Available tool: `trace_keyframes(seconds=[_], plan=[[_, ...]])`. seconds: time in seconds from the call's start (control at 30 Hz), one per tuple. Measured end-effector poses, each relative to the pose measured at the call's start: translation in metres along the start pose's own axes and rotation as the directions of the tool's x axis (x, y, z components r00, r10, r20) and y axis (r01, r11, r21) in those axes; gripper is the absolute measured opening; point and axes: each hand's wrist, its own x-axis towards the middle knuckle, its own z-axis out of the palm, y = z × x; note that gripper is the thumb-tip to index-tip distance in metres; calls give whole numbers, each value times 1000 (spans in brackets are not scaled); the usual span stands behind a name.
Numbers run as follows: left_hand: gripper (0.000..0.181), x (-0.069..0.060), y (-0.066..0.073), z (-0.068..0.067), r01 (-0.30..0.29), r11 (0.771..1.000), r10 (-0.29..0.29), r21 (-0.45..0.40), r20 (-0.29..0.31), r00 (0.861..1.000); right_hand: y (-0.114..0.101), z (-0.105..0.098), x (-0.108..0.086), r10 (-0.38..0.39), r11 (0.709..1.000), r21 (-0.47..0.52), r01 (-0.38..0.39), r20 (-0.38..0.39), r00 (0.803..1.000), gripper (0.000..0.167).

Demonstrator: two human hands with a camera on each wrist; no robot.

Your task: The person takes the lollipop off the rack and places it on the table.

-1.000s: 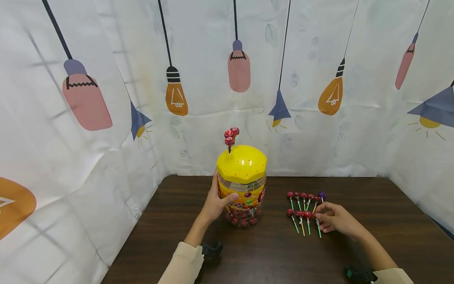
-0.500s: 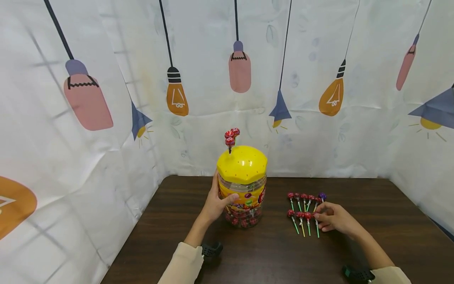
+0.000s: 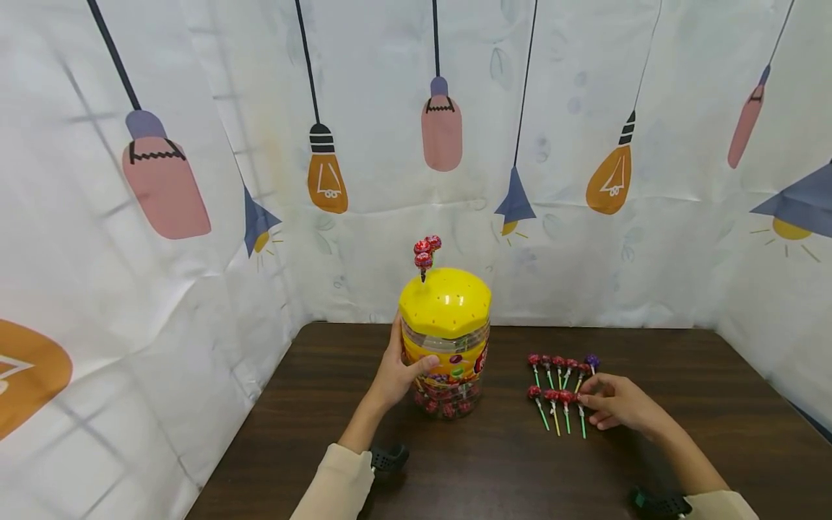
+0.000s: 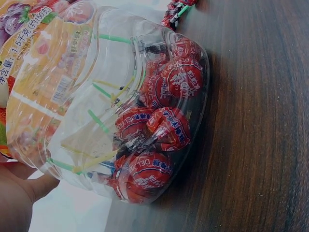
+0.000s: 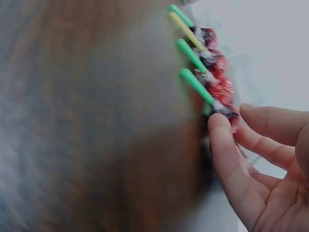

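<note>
My left hand point(image 3: 393, 372) grips the side of a clear plastic jar point(image 3: 448, 396) with a yellow lid point(image 3: 448, 300). In the left wrist view, red-wrapped lollipops point(image 4: 145, 174) show through the jar's lower wall. Three red lollipops point(image 3: 423, 260) stand upright in the lid at its left. Over on the right, my right hand point(image 3: 620, 404) pinches a green-stick lollipop point(image 5: 197, 87) by its wrapped head, at the right end of the nearer row. Fingers partly cover that head in the head view.
Two rows of lollipops lie on the dark wooden table point(image 3: 520, 469): a farther row point(image 3: 559, 361) ending in a purple lollipop point(image 3: 592, 360), and a nearer row point(image 3: 551, 396). Behind stands a white curtain point(image 3: 377, 274) printed with lamps.
The lollipop in my right hand has turned slightly, its stick now closer in line with its neighbours. My left hand and the jar stay put.
</note>
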Motion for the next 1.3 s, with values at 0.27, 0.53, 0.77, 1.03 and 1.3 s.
trace_keyframes(seconds=[0.27, 0.53, 0.77, 1.03, 1.3], plan=[[100, 0, 0, -1, -2, 1000, 2, -7, 5, 1000, -27, -13, -13, -109, 993, -37, 109, 8, 994, 47], [100, -1, 1, -1, -7, 1000, 8, 16, -12, 1000, -85, 8, -17, -378, 924, -65, 376, -12, 926, 24], [100, -2, 0, -1, -24, 998, 25, 56, -14, 1000, -153, 33, 10, -556, 831, -46, 555, -119, 823, 16], [102, -3, -2, 1, -10, 997, 12, 72, -26, 1000, -223, 55, 47, -574, 803, 56, 594, -199, 795, 25], [102, -1, 0, 0, 13, 997, -11, 71, -27, 1000, -267, 73, 81, -575, 769, 170, 616, -237, 783, 34]])
